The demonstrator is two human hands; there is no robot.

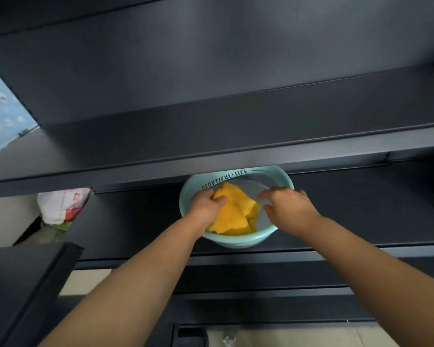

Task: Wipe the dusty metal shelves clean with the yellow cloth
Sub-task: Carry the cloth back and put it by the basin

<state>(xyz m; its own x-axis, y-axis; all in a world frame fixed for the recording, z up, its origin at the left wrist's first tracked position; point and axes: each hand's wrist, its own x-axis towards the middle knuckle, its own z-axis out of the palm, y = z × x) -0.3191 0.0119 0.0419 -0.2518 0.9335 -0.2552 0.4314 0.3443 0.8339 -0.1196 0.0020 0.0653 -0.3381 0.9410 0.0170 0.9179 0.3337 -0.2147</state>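
Observation:
A yellow cloth [237,211] lies bunched inside a pale green basin [278,174] that stands on a lower dark metal shelf [361,209]. My left hand [206,205] grips the cloth's left edge, thumb on top. My right hand [286,209] hovers over the basin's right side with fingers spread, just beside the cloth and holding nothing. A higher dark metal shelf [211,126] runs across above the basin and hides its far rim.
A white and red plastic bag [60,205] sits at the left behind the shelf. A dark shelf panel [23,284] juts out at the lower left. Pale floor tiles [286,336] with a crumpled scrap show below. Blue patterned wall [0,108] at far left.

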